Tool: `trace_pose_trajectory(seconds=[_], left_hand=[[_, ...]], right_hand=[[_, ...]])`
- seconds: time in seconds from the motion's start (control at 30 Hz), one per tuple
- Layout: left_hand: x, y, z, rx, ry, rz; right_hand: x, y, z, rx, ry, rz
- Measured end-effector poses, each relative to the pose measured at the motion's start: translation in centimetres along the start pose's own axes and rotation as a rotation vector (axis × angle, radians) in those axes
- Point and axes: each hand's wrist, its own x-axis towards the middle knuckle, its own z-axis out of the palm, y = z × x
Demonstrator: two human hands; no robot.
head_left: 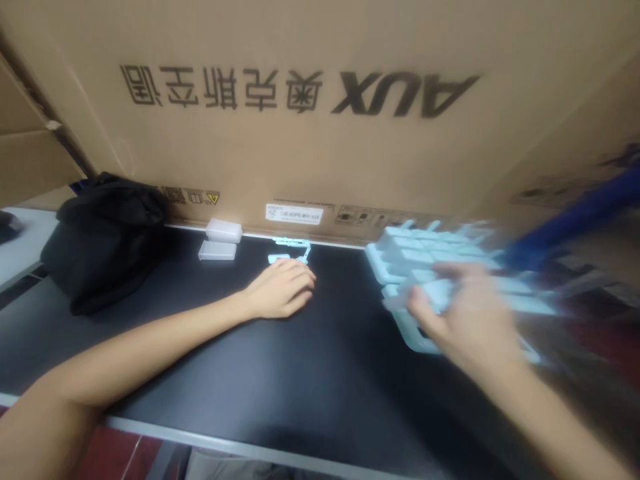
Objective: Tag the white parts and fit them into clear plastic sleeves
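Note:
My left hand [283, 290] rests on the black tabletop, palm down, fingers loosely bent and lying on the surface. Just beyond its knuckles are thin light-blue plastic pieces [293, 243], partly hidden by the hand. On the right, my right hand [475, 307] is smeared by motion over a light-blue plastic organizer [373, 260] with rows of compartments. Its thumb and forefinger are around a pale, translucent piece [397, 299] at the organizer's near left; whether they grip it cannot be made out. The other fingers are hidden or blurred.
Two small translucent plastic boxes [217, 251] lie toward the back of the black table [280, 387]. A black cloth bag [107, 240] slumps at the left. Behind stands a large cardboard carton [300, 153] with upside-down print. A blue bar [575, 213] slants at the right.

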Motion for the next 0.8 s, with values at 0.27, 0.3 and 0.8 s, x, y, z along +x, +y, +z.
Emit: trace_pose_trajectory(seconds=[0.27,0.3,0.8], left_hand=[[0.1,-0.6,0.8,0.297,0.027,-0.429],[0.1,-0.6,0.8,0.29,0.005,-0.431],[0.2,-0.4,0.5,0.247,-0.031,-0.358]], right_hand=[[-1.1,4.8,-0.2,-0.299,-0.088,0.005],[-1.1,4.6,-0.2,-0.331,-0.095,0.026],[-1.7,2.8,1.5,-0.306,-0.034,0.174]])
